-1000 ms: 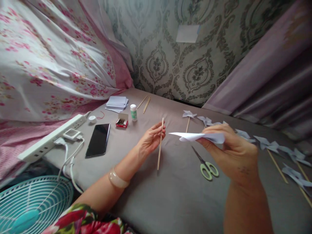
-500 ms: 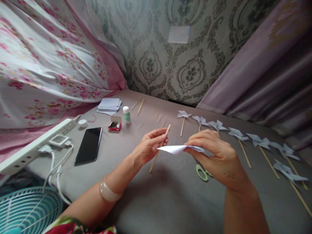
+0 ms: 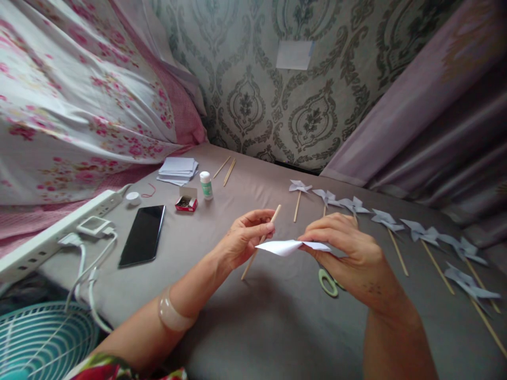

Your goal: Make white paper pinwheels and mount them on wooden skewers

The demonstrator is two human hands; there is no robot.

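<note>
My left hand [image 3: 246, 238] pinches a thin wooden stick [image 3: 248, 265] near its upper end; the stick leans, its top tilted to the right. Between thumb and fingers, my right hand [image 3: 345, 252] grips a folded white paper pinwheel [image 3: 282, 246], seen nearly edge-on. One point of the paper reaches left, in front of the stick near my left hand; I cannot tell whether they touch. Below my right hand lie scissors with green handles [image 3: 328, 283], their blades hidden.
Several paper pinwheels on sticks [image 3: 388, 220] line the right side of the grey sheet. Toward the back left are a stack of paper [image 3: 177, 169], loose sticks [image 3: 228, 172], a small bottle [image 3: 206, 186] and an open red box [image 3: 186, 203]. A phone [image 3: 142, 235], power strip [image 3: 59, 235] and fan [image 3: 47, 338] are left.
My right hand has brought the paper pinwheel left and down, close to the stick. The stick's top has tipped further right in my left hand. The view has shifted slightly.
</note>
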